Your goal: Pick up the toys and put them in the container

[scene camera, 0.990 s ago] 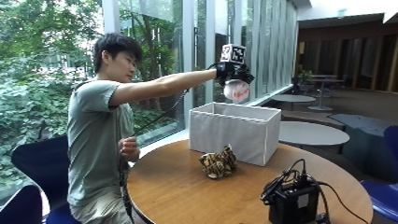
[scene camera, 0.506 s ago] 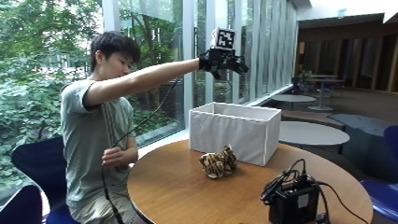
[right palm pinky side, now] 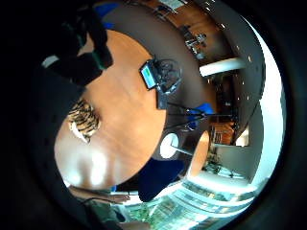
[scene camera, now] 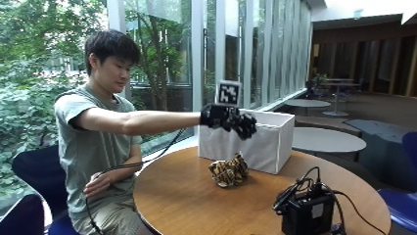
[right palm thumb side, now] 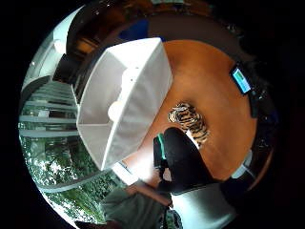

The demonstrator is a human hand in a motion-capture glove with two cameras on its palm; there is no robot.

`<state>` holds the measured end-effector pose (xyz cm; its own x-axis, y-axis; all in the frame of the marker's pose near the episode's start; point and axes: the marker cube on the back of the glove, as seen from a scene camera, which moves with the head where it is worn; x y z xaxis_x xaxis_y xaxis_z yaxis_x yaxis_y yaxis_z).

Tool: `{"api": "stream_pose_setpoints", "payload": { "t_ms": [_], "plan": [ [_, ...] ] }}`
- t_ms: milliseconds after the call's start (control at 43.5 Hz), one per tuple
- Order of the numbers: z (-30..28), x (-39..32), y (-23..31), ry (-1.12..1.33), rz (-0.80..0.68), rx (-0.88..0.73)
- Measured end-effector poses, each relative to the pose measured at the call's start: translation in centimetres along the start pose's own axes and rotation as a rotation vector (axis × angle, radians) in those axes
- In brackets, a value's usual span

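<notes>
Nearest the camera, a black electronic box with tangled cables (scene camera: 310,208) sits on the front edge of your round wooden tabletop (scene camera: 189,200); its lower part is cut off at the picture's border. Behind it, the small tiger-striped plush toy (scene camera: 229,170) lies on the tabletop just in front of the white rectangular fabric container (scene camera: 267,142); from the outside view you cannot tell whether toy and container touch. Your black-gloved right hand (scene camera: 229,121) hangs in the air above the toy and before the container's near wall, covering part of that wall. Its grip is empty: fingers hang loosely curled, holding nothing. In the thumb side palm view the container's (right palm thumb side: 125,98) inside shows pale rounded shapes too washed out to identify. Your bare left hand (scene camera: 98,183) rests by your lap near a cable. Further round tables (scene camera: 326,139) stand beyond.
</notes>
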<state>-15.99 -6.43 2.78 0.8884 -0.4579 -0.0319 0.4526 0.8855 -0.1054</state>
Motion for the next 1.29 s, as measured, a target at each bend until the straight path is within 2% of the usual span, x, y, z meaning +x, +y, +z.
{"api": "stream_pose_setpoints", "payload": {
  "t_ms": [46, 69, 138, 184, 299, 483, 644, 736, 875, 921, 1059, 1151, 1220, 1289],
  "plan": [
    [3.6, 1.3, 0.1, 0.043, -0.053, -0.060],
    [5.2, 1.7, -0.2, 0.031, -0.019, -0.083],
    [9.7, 1.2, -1.8, -0.105, 0.298, -0.130],
    [13.2, -0.2, -2.3, -0.121, 0.399, -0.172],
    [19.5, -5.8, -1.9, -0.126, 0.261, -0.220],
    [19.7, -6.7, -2.2, -0.155, 0.270, -0.125],
    [19.9, -6.1, -2.8, -0.187, 0.254, -0.179],
    [18.7, -4.6, -2.9, -0.252, 0.277, -0.251],
    [13.9, -0.1, -2.8, -0.222, 0.404, -0.285],
    [11.9, -0.1, -2.5, -0.202, 0.374, -0.273],
    [5.7, -0.4, -0.8, 0.009, 0.083, -0.213],
    [0.7, -1.1, -0.8, -0.056, 0.127, -0.140],
    [-2.6, -1.4, -0.3, -0.061, 0.084, -0.090],
    [-6.8, -2.2, -0.4, -0.082, 0.183, -0.037]
  ]
}}
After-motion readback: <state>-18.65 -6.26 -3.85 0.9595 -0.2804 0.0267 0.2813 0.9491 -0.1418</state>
